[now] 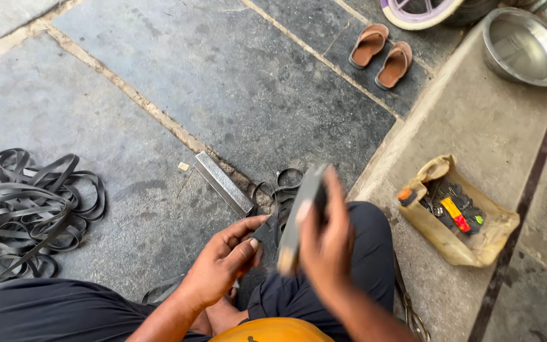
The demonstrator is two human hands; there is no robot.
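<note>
1. Nearest the camera, at six o'clock, sits a rounded orange thing (273, 330) in my lap, cut off by the frame edge; I cannot tell what it is. My dark trouser knees flank it.
2. My left hand (226, 263) pinches a small black rubber piece (266, 229) between thumb and forefinger, the grip narrow and closed on it.
3. My right hand (325, 244) is wrapped around a flat metal tool (302, 215), held upright just beside the rubber piece. The hand is blurred with motion, so I judge I am mid-stroke, working the tool against the rubber's edge.
4. The next move, as I judge it, calls for holding the rubber steady and keeping my left thumb away from the tool's edge.
5. At twelve o'clock from my hands a metal bar (224, 183) lies on the stone floor (223, 76), with loops of black rubber strip (284, 190) near it.
6. At nine o'clock a big tangle of rubber bands (23, 212) lies on the floor.
7. At three o'clock an open pouch of tools (460, 218) rests on the raised step (476, 126).
8. Hard to make out: the tool's working edge, where it meets the rubber, and the metal piece half cut off at five o'clock.
</note>
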